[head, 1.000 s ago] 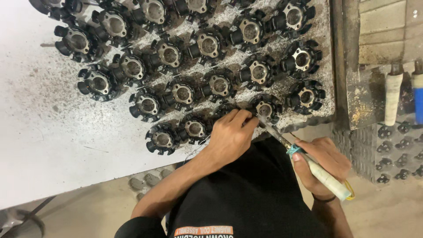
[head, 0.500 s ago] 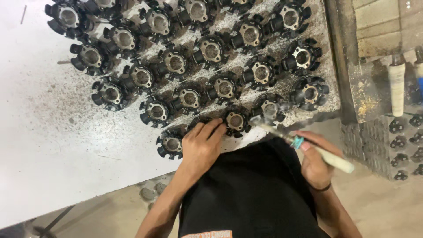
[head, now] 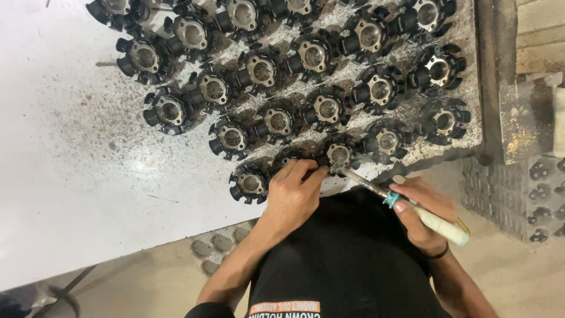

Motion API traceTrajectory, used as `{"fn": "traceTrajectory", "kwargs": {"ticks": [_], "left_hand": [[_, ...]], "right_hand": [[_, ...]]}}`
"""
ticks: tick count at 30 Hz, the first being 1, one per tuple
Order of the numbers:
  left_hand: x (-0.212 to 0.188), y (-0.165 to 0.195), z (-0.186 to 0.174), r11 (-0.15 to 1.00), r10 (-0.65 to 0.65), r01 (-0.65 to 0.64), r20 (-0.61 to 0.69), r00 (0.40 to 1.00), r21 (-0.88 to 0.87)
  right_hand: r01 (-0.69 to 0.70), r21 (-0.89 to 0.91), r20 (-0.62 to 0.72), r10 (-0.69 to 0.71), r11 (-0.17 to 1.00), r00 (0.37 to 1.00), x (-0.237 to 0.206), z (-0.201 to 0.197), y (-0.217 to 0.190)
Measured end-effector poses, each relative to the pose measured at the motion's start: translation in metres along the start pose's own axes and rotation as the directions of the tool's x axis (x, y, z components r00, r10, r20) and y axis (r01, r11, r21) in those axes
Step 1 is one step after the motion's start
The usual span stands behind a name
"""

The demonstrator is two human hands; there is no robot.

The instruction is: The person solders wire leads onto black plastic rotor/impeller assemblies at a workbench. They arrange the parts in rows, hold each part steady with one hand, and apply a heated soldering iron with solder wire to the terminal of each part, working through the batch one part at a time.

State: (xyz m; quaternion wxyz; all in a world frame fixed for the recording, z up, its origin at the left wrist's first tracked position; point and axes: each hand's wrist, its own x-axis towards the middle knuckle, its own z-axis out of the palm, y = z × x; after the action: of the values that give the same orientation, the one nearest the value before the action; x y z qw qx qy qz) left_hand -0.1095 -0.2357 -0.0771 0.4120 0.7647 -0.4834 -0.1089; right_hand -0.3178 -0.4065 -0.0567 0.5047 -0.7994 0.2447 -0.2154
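Several black stator coils with metal hubs lie in rows on a white table. My left hand curls over one stator at the table's front edge, fingers pressed on it. My right hand grips a soldering iron by its pale handle. The iron's thin metal tip reaches left to the neighbouring stator, just right of my left fingertips. Another stator sits just left of my left hand.
Dark grit speckles the table around the parts. A grey moulded tray with small black pieces stands at the right, beyond a rusty metal block. A second moulded tray shows under the table edge. My black shirt fills the bottom middle.
The view has drifted slightly. My left hand has settled on the front stator, and the iron's tip has come in against the stator beside my fingers.
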Motion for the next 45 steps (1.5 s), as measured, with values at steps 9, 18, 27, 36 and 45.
{"fn": "traceTrajectory", "kwargs": {"ticks": [9, 18, 27, 36, 45], "left_hand": [[-0.002, -0.005, -0.003, 1.0, -0.02, 0.02, -0.032, 0.999, -0.006], [-0.004, -0.003, 0.0, 0.999, 0.034, -0.033, 0.046, 0.998, -0.029], [0.005, 0.001, -0.001, 0.996, 0.013, -0.011, 0.015, 1.0, -0.089], [0.035, 0.011, -0.093, 0.974, 0.217, -0.196, -0.229, 0.949, 0.11], [0.054, -0.033, -0.015, 0.985, -0.076, 0.101, -0.174, 0.982, 0.138]], "right_hand": [[0.035, -0.038, 0.026, -0.034, 0.999, 0.999, 0.003, -0.002, -0.004], [0.073, -0.135, 0.072, -0.064, 0.988, 0.995, 0.017, 0.005, -0.036], [0.176, -0.221, 0.164, -0.142, 0.959, 0.976, 0.033, 0.003, -0.049], [-0.084, 0.175, -0.075, 0.098, 0.981, 0.992, 0.045, -0.001, -0.002], [-0.01, 0.035, -0.047, 0.011, 0.999, 0.999, 0.068, 0.019, 0.005]]}}
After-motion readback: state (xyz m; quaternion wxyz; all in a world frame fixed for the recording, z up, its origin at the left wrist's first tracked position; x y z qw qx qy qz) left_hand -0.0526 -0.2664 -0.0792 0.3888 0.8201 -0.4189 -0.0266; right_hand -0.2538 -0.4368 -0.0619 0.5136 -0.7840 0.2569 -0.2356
